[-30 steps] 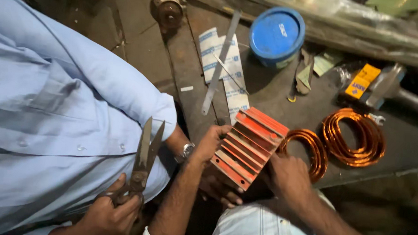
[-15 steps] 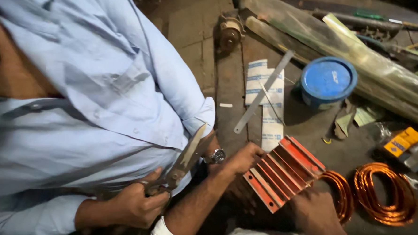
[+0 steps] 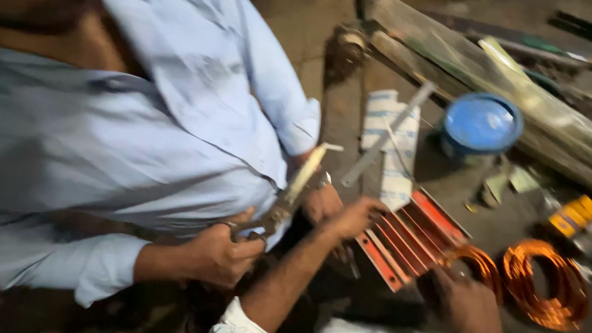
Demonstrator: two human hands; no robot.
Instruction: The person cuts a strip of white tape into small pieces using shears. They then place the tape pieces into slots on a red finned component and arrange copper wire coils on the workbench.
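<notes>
Dark cluttered workbench [image 3: 338, 122]: left hand [image 3: 354, 217] and right hand [image 3: 466, 310] both grip the red ribbed frame [image 3: 409, 239]; copper wire coil [image 3: 547, 284] lies beside it.

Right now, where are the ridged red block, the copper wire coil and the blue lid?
ridged red block [image 3: 409, 241]: head view, on its ribbed top face.
copper wire coil [image 3: 547, 284]: head view, on the loop's wire.
blue lid [image 3: 482, 123]: head view, middle of its top.

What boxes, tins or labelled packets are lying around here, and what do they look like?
Round blue tin lid: upper right, beside the long planks.
Small yellow and orange box: right edge, above the copper wire coils.
White paper strips with pale blue print: centre, flat, under a grey bar.
</notes>
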